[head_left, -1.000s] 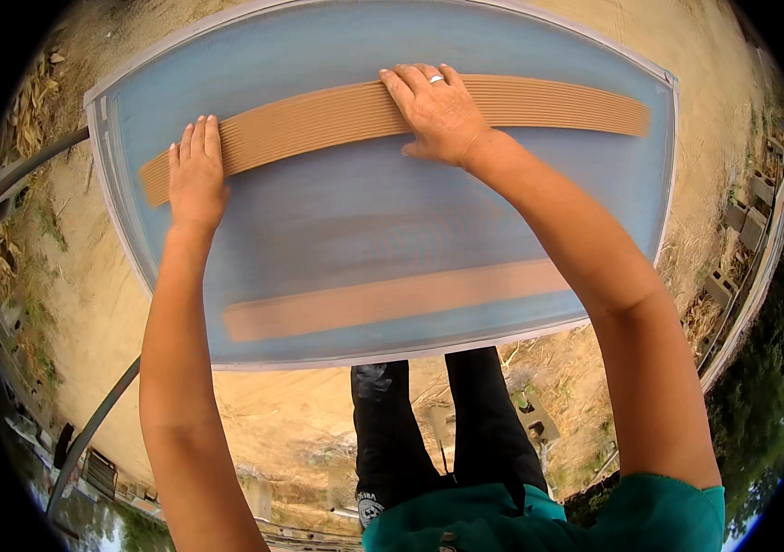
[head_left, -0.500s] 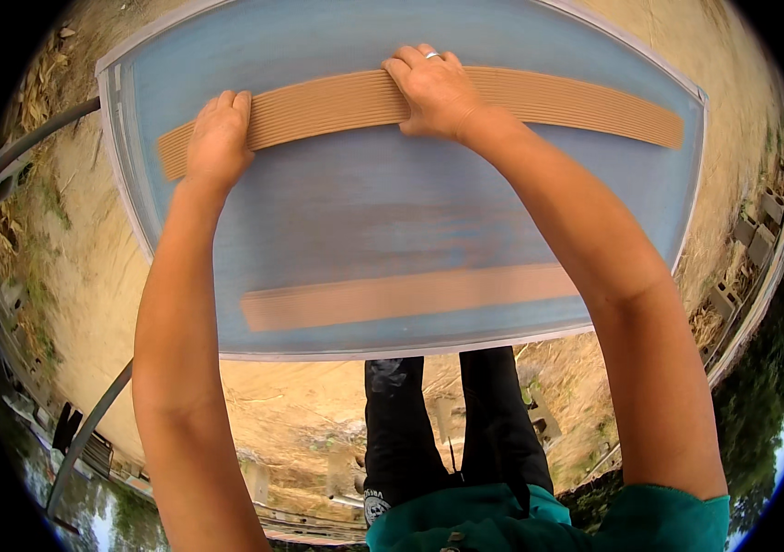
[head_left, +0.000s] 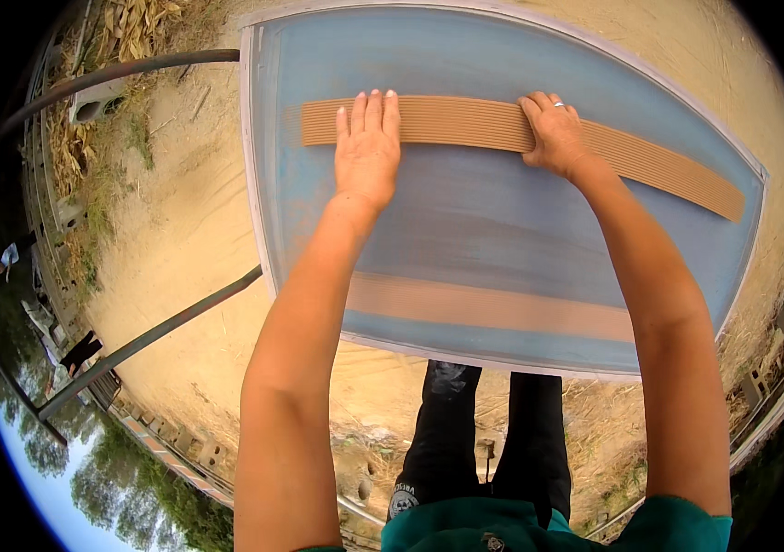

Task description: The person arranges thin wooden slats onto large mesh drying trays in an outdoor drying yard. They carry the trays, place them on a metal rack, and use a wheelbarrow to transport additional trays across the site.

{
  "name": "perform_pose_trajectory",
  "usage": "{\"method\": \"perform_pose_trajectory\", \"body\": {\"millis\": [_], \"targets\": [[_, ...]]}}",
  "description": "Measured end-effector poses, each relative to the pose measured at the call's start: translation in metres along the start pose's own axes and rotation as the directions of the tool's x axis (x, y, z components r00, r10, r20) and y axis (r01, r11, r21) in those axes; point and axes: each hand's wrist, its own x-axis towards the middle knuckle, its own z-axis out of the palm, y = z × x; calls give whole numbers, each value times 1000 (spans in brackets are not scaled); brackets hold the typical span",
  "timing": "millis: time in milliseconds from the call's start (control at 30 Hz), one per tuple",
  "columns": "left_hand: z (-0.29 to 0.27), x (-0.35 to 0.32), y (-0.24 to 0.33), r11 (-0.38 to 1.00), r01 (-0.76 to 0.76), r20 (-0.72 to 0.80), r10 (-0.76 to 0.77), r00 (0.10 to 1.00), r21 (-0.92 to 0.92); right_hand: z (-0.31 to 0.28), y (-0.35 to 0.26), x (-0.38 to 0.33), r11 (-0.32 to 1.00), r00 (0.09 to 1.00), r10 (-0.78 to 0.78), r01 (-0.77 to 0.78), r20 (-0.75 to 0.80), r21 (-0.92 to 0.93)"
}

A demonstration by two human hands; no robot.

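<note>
Far left: metal poles [head_left: 148, 339] slanting across sandy ground [head_left: 180, 230], dry grass beyond.
Worktop: pale blue panel [head_left: 502, 230] with a light rim, filling the middle of the view.
Left hand [head_left: 367, 147]: laid flat, palm down, on the near-left part of the ribbed brown strip [head_left: 465, 124]; fingers [head_left: 371, 109] straight and close together, pressing rather than gripping, tips just past the strip's far edge.
Strip: lying flat along the far side of the panel, long axis running left to right (bent downward at the right by the lens, most likely), left end just left of the left hand, right end well beyond the right hand.
Right hand [head_left: 555, 133]: also palm down on the strip, fingers slightly spread and curled over its far edge, ring on one finger; holding nothing, only bearing down.
Key relation: strip directly beneath both palms, hands spaced apart along its length; left hand nearer the strip's left end, long free stretch to the right.
Near edge: second, paler band [head_left: 493, 308] parallel to the strip, untouched, nearer the person's dark trouser legs [head_left: 484, 442].
</note>
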Motion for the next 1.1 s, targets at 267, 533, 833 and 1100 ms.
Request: {"method": "perform_pose_trajectory", "body": {"millis": [267,533,833,1100], "targets": [[-110,-292,38,864,151,341,25,940,-480,-45,-41,-9,957,985,119,-81,124,-280],[-172,-491,68,820,479,697,-144,703,-313,-35,-24,-216,985,958,167,-173,232,8],[-191,-548,22,701,648,723,-279,632,-296,24,11,-581,912,465,161,-408,870,50],[-156,-514,17,636,653,674,-271,687,-410,77,-39,-644,420,769,516,-612,378,671]]}}
